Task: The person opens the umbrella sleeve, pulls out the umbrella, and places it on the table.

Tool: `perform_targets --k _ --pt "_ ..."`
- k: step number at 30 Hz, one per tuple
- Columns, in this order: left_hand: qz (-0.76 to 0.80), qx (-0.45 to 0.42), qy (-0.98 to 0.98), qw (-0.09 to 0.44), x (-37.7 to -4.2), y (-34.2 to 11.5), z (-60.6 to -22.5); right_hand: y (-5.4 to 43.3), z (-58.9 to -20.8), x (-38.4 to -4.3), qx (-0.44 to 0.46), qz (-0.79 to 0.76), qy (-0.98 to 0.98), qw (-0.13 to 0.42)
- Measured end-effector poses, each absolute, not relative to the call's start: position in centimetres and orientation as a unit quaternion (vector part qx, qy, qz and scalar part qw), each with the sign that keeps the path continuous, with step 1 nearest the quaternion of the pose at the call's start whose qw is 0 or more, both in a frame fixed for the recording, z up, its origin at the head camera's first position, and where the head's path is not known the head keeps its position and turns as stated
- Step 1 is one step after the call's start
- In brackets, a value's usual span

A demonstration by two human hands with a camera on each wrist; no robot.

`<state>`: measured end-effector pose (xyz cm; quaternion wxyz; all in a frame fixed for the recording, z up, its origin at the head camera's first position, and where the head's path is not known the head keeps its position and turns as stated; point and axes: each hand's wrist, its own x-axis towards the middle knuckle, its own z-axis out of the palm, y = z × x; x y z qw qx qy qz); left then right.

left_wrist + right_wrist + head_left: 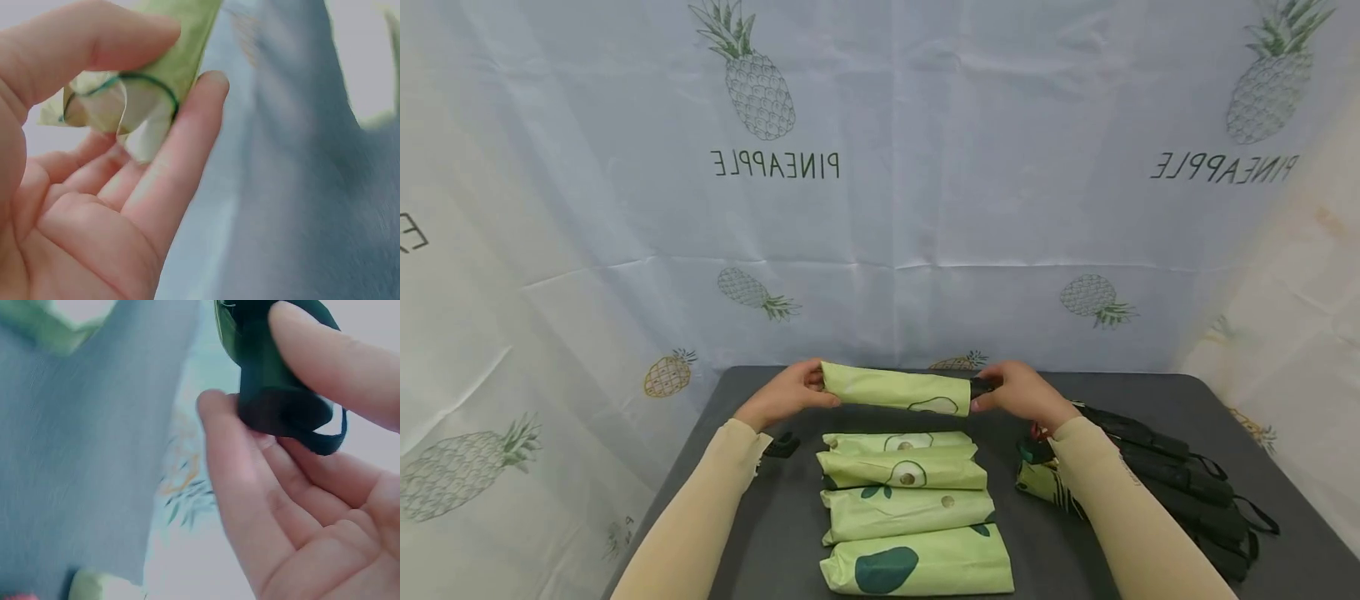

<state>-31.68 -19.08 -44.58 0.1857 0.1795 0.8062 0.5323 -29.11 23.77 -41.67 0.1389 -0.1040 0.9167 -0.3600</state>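
A folded umbrella [895,390] in light green avocado-print fabric is held level between both hands near the far edge of the table. The left hand [793,392] pinches its gathered fabric end [147,128] between thumb and fingers. At the opposite end, the right hand [1021,393] grips the black handle [275,381], thumb on one side and fingers on the other; a small wrist loop [328,442] hangs from it. Directly below, several matching green umbrellas [917,562] lie side by side in a column, running left to right.
On the right of the dark grey table [790,517], several black folded umbrellas [1187,492] with loops lie partly behind the right forearm. A green-and-black bundle [1041,483] lies beside them. Left of the column sits a small black object [782,446]. A pineapple-print curtain [925,208] hangs behind.
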Motion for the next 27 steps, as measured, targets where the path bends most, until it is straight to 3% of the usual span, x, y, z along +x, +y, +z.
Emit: perform_targets --k 13,27 --pt "0.59 0.178 0.774 0.148 -25.9 -18.8 -42.4 24.7 -41.7 -23.1 -0.09 -0.549 0.825 0.103" --pt "0.607 0.195 0.757 0.145 -23.6 -18.3 -41.9 24.3 -42.7 -20.1 -0.081 -0.62 0.778 0.061"
